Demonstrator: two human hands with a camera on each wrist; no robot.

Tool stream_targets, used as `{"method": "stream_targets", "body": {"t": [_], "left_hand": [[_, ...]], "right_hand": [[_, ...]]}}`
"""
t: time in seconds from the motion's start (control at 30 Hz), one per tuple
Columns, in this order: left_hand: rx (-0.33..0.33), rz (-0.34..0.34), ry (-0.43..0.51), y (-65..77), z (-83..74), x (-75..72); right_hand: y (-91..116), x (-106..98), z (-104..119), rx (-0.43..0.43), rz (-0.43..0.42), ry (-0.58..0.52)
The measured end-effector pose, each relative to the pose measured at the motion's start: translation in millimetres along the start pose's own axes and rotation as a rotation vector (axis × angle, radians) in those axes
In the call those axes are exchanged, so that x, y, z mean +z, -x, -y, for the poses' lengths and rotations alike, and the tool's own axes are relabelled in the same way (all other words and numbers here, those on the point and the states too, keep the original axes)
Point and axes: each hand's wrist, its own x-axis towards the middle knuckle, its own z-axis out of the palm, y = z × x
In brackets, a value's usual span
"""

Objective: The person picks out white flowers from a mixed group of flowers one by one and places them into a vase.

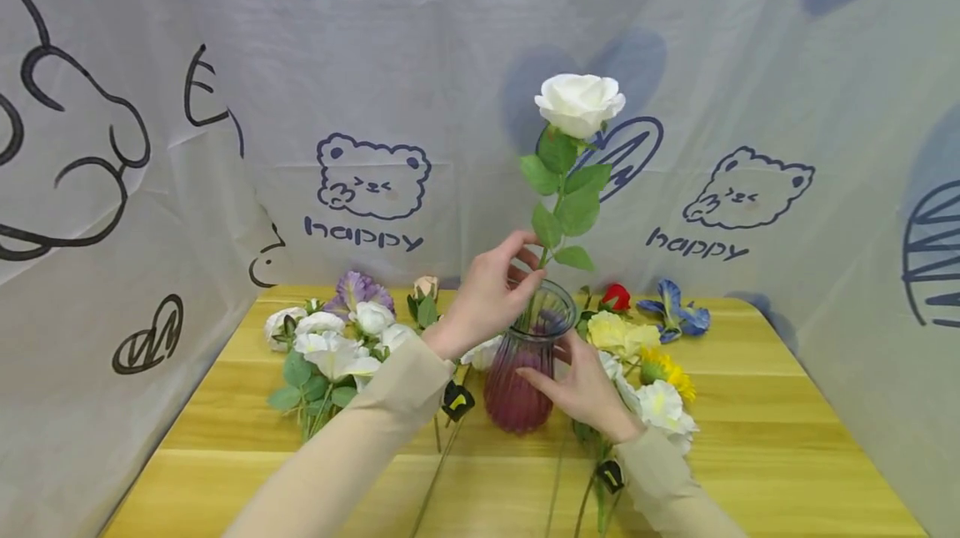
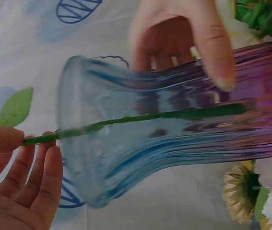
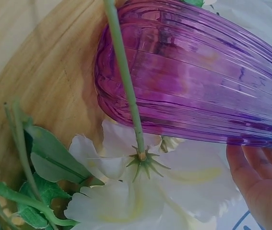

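A white rose (image 1: 580, 103) with green leaves stands tall above the vase, its green stem (image 2: 126, 118) running down inside the glass. Thumb and fingertips of my left hand (image 1: 491, 292) pinch that stem just above the rim. The ribbed glass vase (image 1: 517, 396), bluish at the neck and purple-pink below, is upright but leans slightly in the head view. My right hand (image 1: 588, 384) holds it from the right side, thumb across the front and fingers (image 3: 258, 165) around behind.
White flowers (image 1: 333, 354) and a purple flower (image 1: 360, 292) lie on the wooden table (image 1: 757, 438) at left. To the right are yellow flowers (image 1: 622, 334), a red rose (image 1: 617, 297), a blue flower (image 1: 677, 310) and white blooms (image 1: 663, 409). A printed curtain (image 1: 480, 37) hangs behind.
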Motion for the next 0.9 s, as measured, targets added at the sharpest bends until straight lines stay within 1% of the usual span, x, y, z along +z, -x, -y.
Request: {"method": "stream_targets", "body": {"t": [0.13,0.27,0.33,0.5,0.63,0.73,0.9], "left_hand": [[0.009,0.03,-0.068,3.0,4.7,7.0],[0.035,0.033,-0.177,5.5,10.4,11.4],[0.037,0.035,-0.214,7.4,12.7,12.7],[0.003,0.053,-0.231,14.0,16.1,15.3],[0.003,0.053,-0.233,19.5,17.6,16.3],[0.023,0.029,-0.243,23.6,18.4,15.7],[0.043,-0.035,-0.263,32.8,22.5,14.2]], "right_hand": [[0,0,-1,-0.011,-0.004,0.008],[-1,-1,-2,-0.036,-0.002,0.013],[0,0,-3,-0.041,0.0,0.017],[1,0,-4,-0.022,0.013,0.014],[2,1,-3,-0.009,0.021,0.001],[3,1,-3,-0.005,0.019,-0.007],[3,1,-1,-0.005,0.004,-0.005]]}}
